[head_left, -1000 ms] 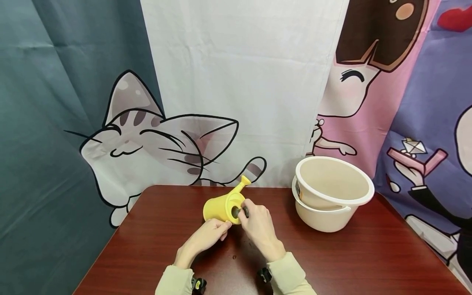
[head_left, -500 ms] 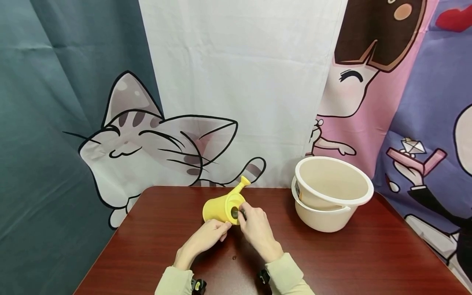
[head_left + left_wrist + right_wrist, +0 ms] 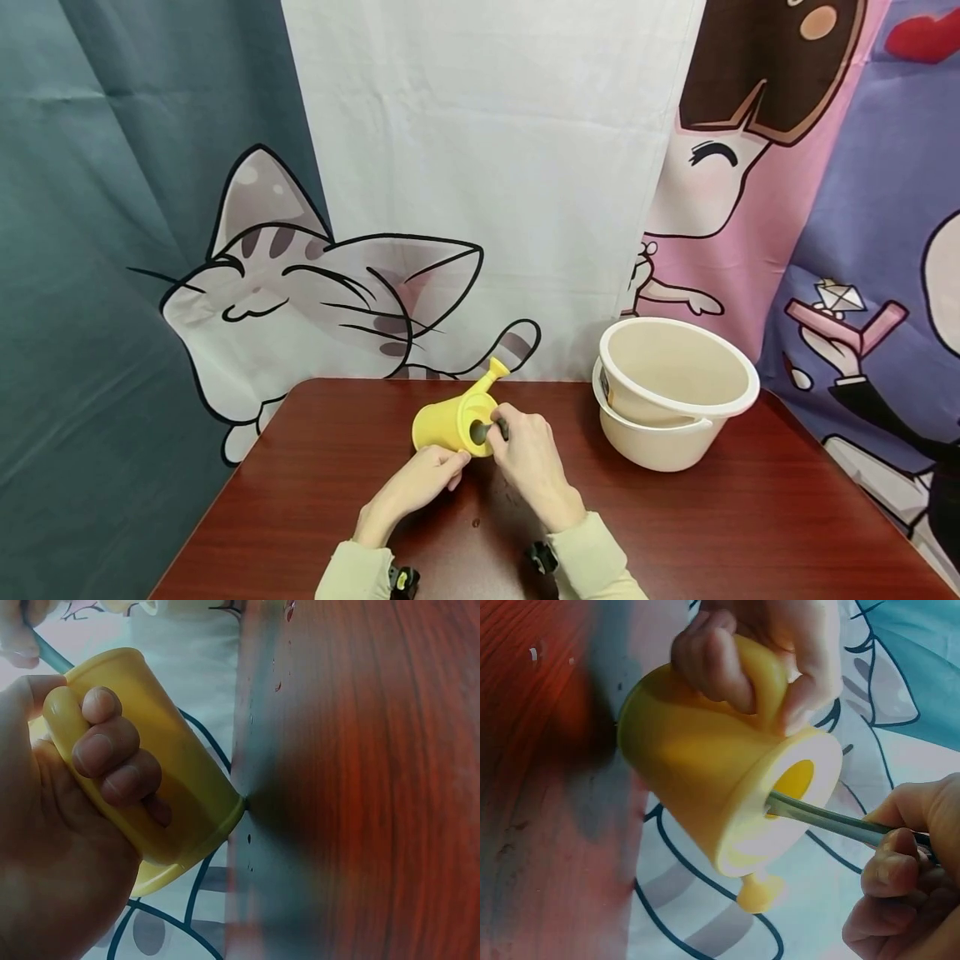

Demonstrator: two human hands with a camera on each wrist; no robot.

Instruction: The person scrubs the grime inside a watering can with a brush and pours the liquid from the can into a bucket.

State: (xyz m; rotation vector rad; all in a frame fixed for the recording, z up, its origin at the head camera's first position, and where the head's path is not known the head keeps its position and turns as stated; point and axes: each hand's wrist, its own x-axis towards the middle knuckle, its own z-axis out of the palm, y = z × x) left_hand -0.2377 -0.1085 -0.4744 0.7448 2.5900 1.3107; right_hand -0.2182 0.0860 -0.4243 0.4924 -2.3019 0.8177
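My left hand [image 3: 423, 481] grips the handle of a yellow watering can [image 3: 441, 423], fingers curled through the loop in the left wrist view. The can is tipped on its side, its mouth facing right and its spout [image 3: 487, 377] pointing up to the back right. A slim grey-green handle [image 3: 829, 820] enters the round opening at the can's top. Its far end is hidden inside, so I cannot tell what tool it belongs to. My right hand [image 3: 528, 464] pinches the outer end between thumb and fingers, just right of the mouth.
Two cream basins, the upper one [image 3: 637, 396] tilted inside the lower one [image 3: 652, 446], stand at the right rear of the dark red-brown table [image 3: 300, 500]. Small water drops [image 3: 476, 523] lie in front of the hands. A printed cloth backdrop [image 3: 495, 167] hangs behind the table's back edge.
My right hand first slides slightly toward the can, then back out to the right, drawing the grey-green handle with it. The can and my left hand stay put.
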